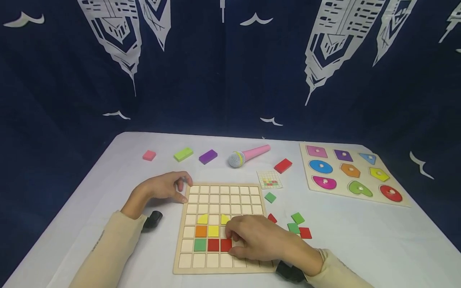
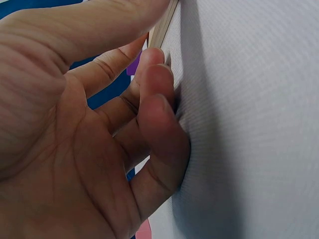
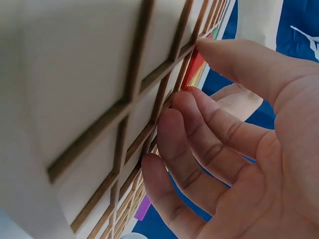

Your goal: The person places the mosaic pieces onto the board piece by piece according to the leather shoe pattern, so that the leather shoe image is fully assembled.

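Note:
A wooden grid board [image 1: 178, 256] lies on the table. Yellow, orange, green and red tiles sit in its cells. My right hand [image 1: 257, 238] is over the board, with thumb and index fingertips at opposite edges of a red square tile [image 1: 226, 245], pinching it beside another red tile [image 1: 213, 245]. In the right wrist view the other fingertips [image 3: 172, 119] rest close against the grid. My left hand [image 1: 163, 187] touches the board's far left corner with thumb and index finger spread, its other fingers loosely bent by the tablecloth [image 2: 269, 124].
Loose green tiles [image 1: 297, 218] and red tiles [image 1: 305, 233] lie right of the board. Behind them are a pattern card [image 1: 269, 180], a red block [image 1: 283, 165], a pink toy microphone [image 1: 255, 152], purple [image 1: 208, 157], green [image 1: 183, 154] and pink blocks [image 1: 149, 155]. A shape puzzle [image 1: 336, 188] lies far right.

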`<state>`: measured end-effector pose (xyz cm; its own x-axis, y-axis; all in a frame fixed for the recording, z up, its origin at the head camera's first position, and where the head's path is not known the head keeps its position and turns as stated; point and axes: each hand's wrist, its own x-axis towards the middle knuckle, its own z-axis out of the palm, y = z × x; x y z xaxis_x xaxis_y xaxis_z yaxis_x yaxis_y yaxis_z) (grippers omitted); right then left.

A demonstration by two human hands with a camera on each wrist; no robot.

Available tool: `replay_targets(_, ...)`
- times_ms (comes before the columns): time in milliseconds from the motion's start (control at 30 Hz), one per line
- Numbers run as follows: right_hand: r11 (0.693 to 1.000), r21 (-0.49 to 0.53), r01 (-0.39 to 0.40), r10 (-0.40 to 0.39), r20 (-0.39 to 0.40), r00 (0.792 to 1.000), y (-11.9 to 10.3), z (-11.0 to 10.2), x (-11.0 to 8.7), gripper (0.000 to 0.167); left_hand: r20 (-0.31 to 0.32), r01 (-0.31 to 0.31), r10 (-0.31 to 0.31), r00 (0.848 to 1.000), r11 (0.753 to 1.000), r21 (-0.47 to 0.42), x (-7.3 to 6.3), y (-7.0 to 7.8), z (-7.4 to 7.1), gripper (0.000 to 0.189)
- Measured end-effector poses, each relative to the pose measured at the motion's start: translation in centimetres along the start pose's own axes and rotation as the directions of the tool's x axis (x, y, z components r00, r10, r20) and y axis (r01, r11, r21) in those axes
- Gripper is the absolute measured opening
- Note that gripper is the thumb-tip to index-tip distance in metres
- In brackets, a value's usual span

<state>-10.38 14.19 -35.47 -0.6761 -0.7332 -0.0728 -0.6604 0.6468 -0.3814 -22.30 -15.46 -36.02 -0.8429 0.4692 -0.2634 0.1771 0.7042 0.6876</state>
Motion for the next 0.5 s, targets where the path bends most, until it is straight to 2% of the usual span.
replay_targets(167, 1.0, -0.006, 0.026, -0.026, -0.001, 1.0, -0.06, 0.04, -0.04, 0.015, 0.001, 0.002, -0.002, 1.0, 1.0, -0.008, 0.0, 0.03, 0.05, 0.049)
replay_targets(500, 1.0, 0.014, 0.022, -0.022, 0.038, 0.999, 0.14, -0.42, -0.3, 0.015, -0.011, 0.0, 0.0, 1.0, 1.0, -0.005, -0.08, 0.12, 0.15, 0.05)
